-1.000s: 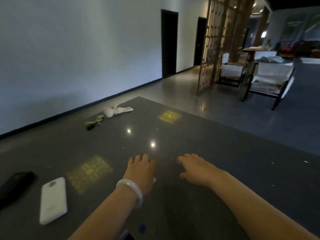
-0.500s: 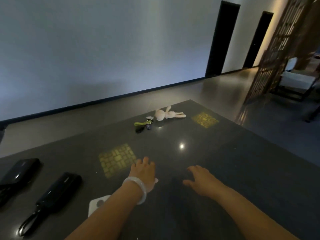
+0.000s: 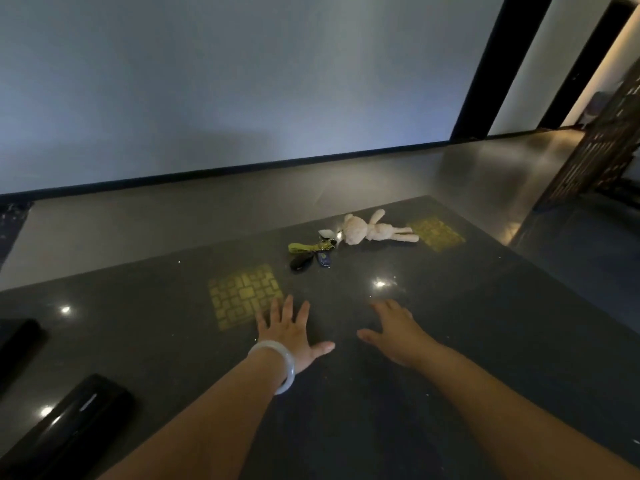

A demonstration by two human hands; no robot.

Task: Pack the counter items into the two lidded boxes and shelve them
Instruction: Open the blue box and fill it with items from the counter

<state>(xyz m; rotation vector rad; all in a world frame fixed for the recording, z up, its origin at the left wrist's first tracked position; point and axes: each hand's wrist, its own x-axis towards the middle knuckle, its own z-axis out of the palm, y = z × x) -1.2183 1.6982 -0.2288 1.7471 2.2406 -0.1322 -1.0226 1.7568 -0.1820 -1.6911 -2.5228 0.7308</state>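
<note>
My left hand, with a pale bangle on the wrist, lies flat on the dark counter with fingers spread. My right hand rests palm down beside it, fingers straight. Neither holds anything. Farther back lie a cream plush rabbit and a key bunch with a green strap and a black fob, touching the rabbit's head end. A glossy black case sits at the near left, and another dark item at the left edge. No lidded box is in view.
Two yellow patterned patches show on the counter, one just beyond my left hand and one by the rabbit. Past the counter's far edge is bare floor and a pale wall. A dark lattice screen stands at the far right.
The view swung left and drew closer. The rabbit and keys now lie near centre, the white phone has left the view, and my left fingers have spread flat.
</note>
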